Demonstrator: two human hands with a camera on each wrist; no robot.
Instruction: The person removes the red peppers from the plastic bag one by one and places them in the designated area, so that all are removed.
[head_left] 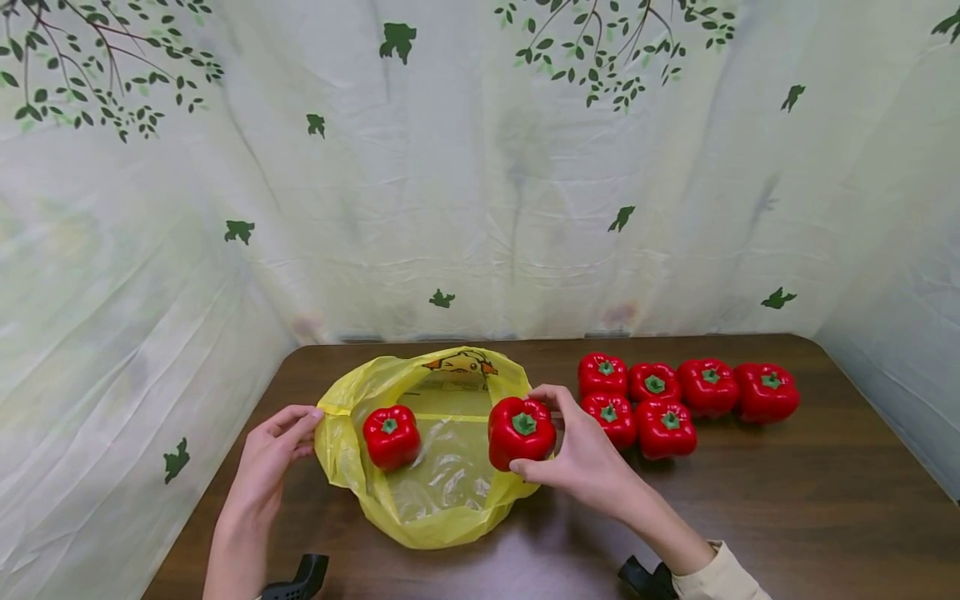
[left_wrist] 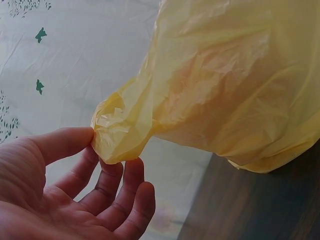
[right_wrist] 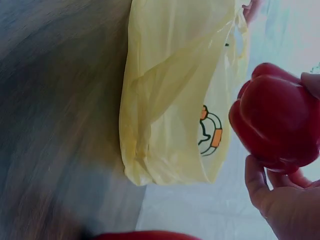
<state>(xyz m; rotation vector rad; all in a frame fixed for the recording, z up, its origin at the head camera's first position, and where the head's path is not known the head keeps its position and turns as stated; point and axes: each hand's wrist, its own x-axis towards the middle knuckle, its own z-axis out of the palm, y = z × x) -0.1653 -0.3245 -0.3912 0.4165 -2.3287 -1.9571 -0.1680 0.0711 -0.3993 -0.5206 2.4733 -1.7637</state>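
Note:
A yellow plastic bag (head_left: 431, 533) stands on the table with its mouth spread wide. Thumb and fingertips of my left hand (head_left: 272, 454) pinch the bag's left rim; the left wrist view shows the gathered plastic (left_wrist: 120, 130) at the thumb tip. One red bell pepper (head_left: 392, 437) lies inside the bag, toward the left. My right hand (head_left: 581, 454) grips another red bell pepper (head_left: 522, 433), green stem up, over the right side of the bag mouth. In the right wrist view this held pepper (right_wrist: 277, 117) is beside the bag's upper part.
Several more red bell peppers (head_left: 708, 387) sit in two rows on the brown table (head_left: 787, 500), right of the bag. A pale curtain (head_left: 517, 208) with printed leaves hangs behind and along the sides.

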